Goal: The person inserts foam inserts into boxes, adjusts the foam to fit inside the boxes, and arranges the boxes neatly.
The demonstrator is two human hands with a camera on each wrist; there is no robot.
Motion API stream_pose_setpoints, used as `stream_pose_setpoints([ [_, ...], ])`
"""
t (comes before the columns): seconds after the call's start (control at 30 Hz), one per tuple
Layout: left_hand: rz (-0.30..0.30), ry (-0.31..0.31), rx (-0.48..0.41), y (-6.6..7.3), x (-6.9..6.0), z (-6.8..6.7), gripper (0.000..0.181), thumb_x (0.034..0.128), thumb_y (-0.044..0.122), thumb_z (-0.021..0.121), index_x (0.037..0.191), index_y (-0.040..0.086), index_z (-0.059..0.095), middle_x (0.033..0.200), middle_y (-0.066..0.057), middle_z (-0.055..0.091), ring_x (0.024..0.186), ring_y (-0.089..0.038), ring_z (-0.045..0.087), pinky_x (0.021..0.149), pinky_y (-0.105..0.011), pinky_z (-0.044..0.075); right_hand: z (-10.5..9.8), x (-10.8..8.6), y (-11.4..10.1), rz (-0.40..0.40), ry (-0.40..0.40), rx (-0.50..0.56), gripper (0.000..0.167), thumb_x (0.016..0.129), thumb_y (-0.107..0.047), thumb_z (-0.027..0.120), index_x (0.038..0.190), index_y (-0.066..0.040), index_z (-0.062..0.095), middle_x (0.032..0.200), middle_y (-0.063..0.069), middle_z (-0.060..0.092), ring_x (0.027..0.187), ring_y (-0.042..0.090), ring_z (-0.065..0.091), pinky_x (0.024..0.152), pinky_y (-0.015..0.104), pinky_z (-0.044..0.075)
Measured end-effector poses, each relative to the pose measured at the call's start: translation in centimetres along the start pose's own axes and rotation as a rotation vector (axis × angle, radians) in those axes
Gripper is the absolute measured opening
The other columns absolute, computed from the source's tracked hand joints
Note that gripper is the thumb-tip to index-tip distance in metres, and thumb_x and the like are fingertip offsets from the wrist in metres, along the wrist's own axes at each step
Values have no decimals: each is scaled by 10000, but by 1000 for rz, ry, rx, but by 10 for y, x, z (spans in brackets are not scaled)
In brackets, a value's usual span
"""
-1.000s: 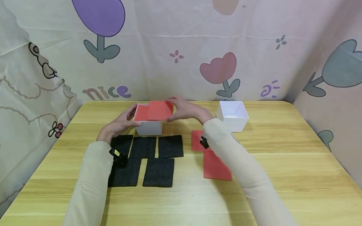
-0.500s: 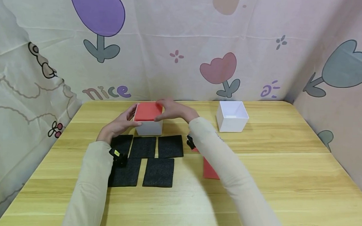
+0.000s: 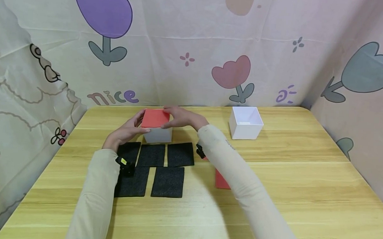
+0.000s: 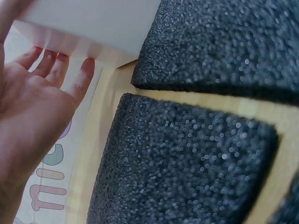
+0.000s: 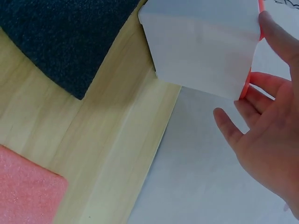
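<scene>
A red foam square (image 3: 155, 118) lies over the mouth of a white box (image 3: 158, 136) at the back of the table. My left hand (image 3: 124, 131) holds the box from its left, thumb on the front and fingers along the side, as the left wrist view also shows. At the box's right my right hand (image 3: 183, 118) grips the red square by its edges, thumb near the front and fingers at the back. In the right wrist view, red foam (image 5: 246, 86) sticks out slightly past the rim. Whatever is inside this box is hidden under the foam.
Several black foam squares (image 3: 168, 182) lie in two rows before the box. A second white box (image 3: 245, 130) stands uncovered at the back right. Red foam (image 3: 221, 180) lies partly under my right forearm. A printed cloth hangs behind the wooden table (image 3: 304, 148).
My right hand has moved left, carrying the red foam square from half off the box to over its top. My left hand has stayed on the box.
</scene>
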State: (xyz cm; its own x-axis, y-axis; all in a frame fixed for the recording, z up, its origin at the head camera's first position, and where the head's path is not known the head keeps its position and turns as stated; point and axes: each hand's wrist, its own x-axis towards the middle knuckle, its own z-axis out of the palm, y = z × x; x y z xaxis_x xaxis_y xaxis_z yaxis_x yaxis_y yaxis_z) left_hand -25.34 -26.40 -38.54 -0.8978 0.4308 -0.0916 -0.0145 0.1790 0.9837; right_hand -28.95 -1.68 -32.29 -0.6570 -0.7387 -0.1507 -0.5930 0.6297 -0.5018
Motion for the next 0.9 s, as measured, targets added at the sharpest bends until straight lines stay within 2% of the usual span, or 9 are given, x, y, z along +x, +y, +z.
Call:
stream_pose_setpoints([
  [0.1, -1, -1, -3, 0, 0, 0, 899, 911, 32, 610, 1564, 152, 4, 1603, -79, 54, 1448, -270, 53, 1129, -514, 190, 1, 0, -2, 11, -18, -39, 739, 937, -351, 631, 1515, -48, 285, 1583, 101, 211, 1443, 230, 179, 1144, 324, 193],
  [0.2, -2, -5, -1, 0, 0, -1, 898, 914, 37, 605, 1564, 161, -2, 1604, -76, 46, 1447, -268, 52, 1131, -510, 185, 2, -2, -8, -6, -18, -150, 698, 955, -345, 608, 1516, -70, 295, 1591, 99, 186, 1451, 229, 151, 1148, 317, 174],
  [0.27, 0, -7, -1, 0, 0, -1, 897, 915, 38, 602, 1564, 159, -5, 1605, -73, 42, 1446, -269, 53, 1131, -509, 184, 5, -5, -15, -50, 3, -271, 647, 963, -319, 603, 1508, -97, 333, 1585, 84, 212, 1433, 228, 219, 1137, 324, 216],
  [0.33, -1, -7, -4, 0, 0, -1, 897, 917, 37, 600, 1563, 159, -10, 1606, -66, 34, 1447, -264, 50, 1134, -505, 178, 10, -7, -23, -115, 29, -382, 591, 968, -258, 603, 1495, -120, 373, 1569, 69, 261, 1391, 218, 321, 1097, 324, 308],
  [0.43, -4, -4, -11, 0, 0, -2, 906, 915, 34, 598, 1562, 148, -26, 1611, -60, 9, 1452, -254, 30, 1142, -496, 148, 19, -10, -33, -219, 41, -485, 560, 968, -151, 594, 1487, -123, 388, 1540, 56, 321, 1351, 202, 391, 1045, 311, 381],
  [0.5, -7, -3, -12, 0, 0, -2, 914, 914, 33, 599, 1560, 141, -39, 1613, -58, -7, 1456, -247, 10, 1146, -489, 127, 24, -11, -36, -254, 25, -507, 571, 968, -115, 582, 1494, -109, 362, 1532, 63, 325, 1364, 197, 369, 1050, 309, 373],
  [0.6, -6, -7, -10, 0, -1, -1, 918, 916, 30, 596, 1557, 131, -53, 1613, -59, -20, 1458, -244, -8, 1148, -488, 113, 31, -11, -36, -258, 15, -520, 588, 967, -127, 586, 1500, -92, 340, 1531, 74, 324, 1380, 200, 341, 1090, 312, 315],
  [0.77, -5, -4, -14, 1, 0, -1, 914, 916, 32, 592, 1557, 127, -52, 1614, -48, -24, 1458, -238, -7, 1147, -486, 124, 33, -7, -35, -243, 32, -511, 562, 965, -156, 591, 1482, -89, 384, 1513, 75, 366, 1338, 206, 410, 1078, 312, 336],
  [0.9, -13, 1, -18, 1, 0, 0, 917, 914, 28, 595, 1557, 128, -52, 1614, -44, -25, 1458, -237, -2, 1148, -476, 130, 32, -3, -36, -236, 37, -482, 524, 952, -160, 608, 1447, -93, 451, 1456, 56, 458, 1257, 193, 501, 1047, 308, 378],
])
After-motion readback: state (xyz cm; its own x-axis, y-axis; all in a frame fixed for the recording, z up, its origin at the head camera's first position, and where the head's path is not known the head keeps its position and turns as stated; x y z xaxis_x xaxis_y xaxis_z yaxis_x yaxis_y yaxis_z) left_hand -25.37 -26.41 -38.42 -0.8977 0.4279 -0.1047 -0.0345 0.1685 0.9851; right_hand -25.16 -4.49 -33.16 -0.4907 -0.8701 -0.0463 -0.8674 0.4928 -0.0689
